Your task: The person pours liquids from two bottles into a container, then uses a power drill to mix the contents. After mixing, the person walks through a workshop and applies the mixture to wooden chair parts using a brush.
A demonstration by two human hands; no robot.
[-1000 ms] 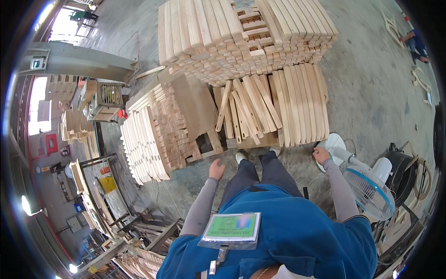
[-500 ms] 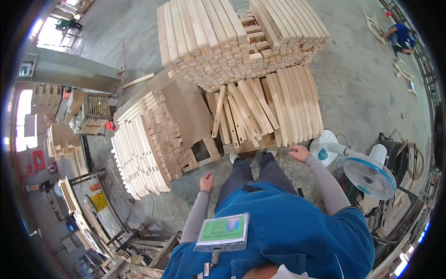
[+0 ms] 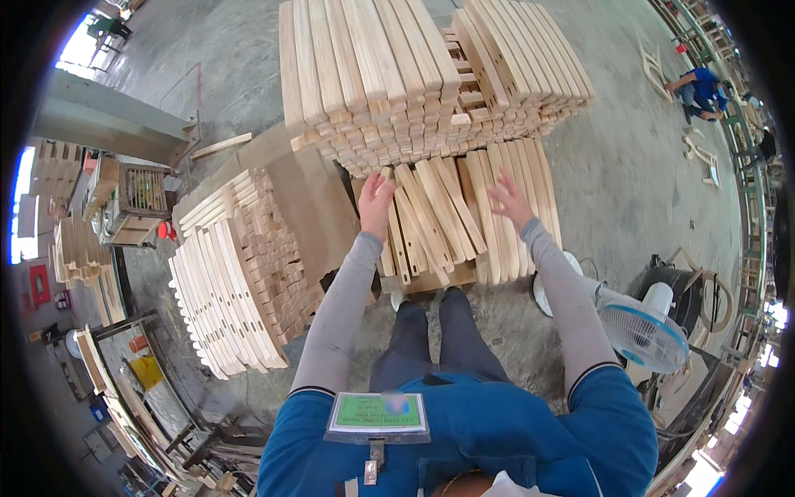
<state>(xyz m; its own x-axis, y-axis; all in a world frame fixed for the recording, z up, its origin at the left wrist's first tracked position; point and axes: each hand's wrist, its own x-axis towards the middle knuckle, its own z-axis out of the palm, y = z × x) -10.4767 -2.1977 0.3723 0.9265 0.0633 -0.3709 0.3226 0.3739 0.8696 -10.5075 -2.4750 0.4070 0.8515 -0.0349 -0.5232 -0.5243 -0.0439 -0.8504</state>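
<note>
Both my arms stretch forward over a low pile of wooden slats (image 3: pixel 439 217), some lying loose and askew, others side by side in a row (image 3: pixel 538 195). My left hand (image 3: pixel 377 205) is over the pile's left end, by the top of a slat, its fingers apart; whether it touches the wood I cannot tell. Above the straighter slats on the right is my right hand (image 3: pixel 509 201), fingers spread and holding nothing. Several of the loose slats have dark slots along their edges.
A tall stack of thick wooden slats (image 3: pixel 364 58) rises just beyond the pile. Another slotted stack (image 3: pixel 224 290) stands at left beside brown cardboard (image 3: pixel 290 178). A standing fan (image 3: pixel 642 331) is near my right side. Far right, a person in blue (image 3: pixel 704 91) crouches by wooden frames.
Both my hands have moved forward from near my legs to above the pile of slats. My view has shifted slightly, and the slats look unmoved.
</note>
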